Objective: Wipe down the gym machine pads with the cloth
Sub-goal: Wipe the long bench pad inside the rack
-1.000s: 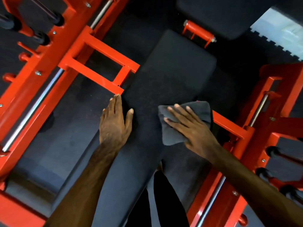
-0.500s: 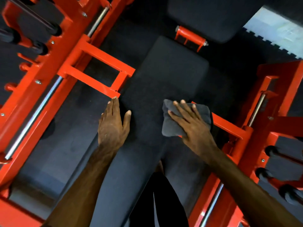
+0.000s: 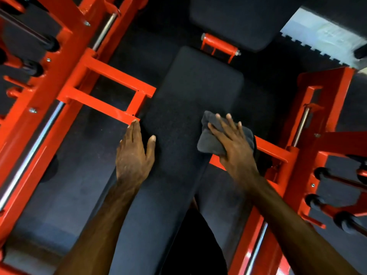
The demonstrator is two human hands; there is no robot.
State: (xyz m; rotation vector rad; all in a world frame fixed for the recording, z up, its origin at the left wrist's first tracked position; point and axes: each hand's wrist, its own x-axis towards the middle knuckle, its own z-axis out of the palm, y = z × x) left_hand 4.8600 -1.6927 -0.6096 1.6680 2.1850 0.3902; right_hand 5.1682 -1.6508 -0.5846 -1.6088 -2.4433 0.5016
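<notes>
The cloth was a small grey rag, bunched into a loose wad; it looked soft, light and limp, likely to fold or ride up under a push instead of keeping its shape. It lay on the long black pad at the pad's right edge, about halfway along, with its right side hanging just past that edge above the red frame.

The right hand lay flat on top of the cloth, fingers straight and spread, pressing it down, not pinching it. Most of the cloth sat under the palm and fingers; a rumpled corner stuck out past the fingertips toward the far end, and more showed to the left of the hand. A flat, spread press over the middle seemed the best hold, since it would probably keep the wad from rolling.

The left hand rested open on the pad's left edge, fingers together and straight, thumb apart, holding nothing, well apart from the cloth.
</notes>
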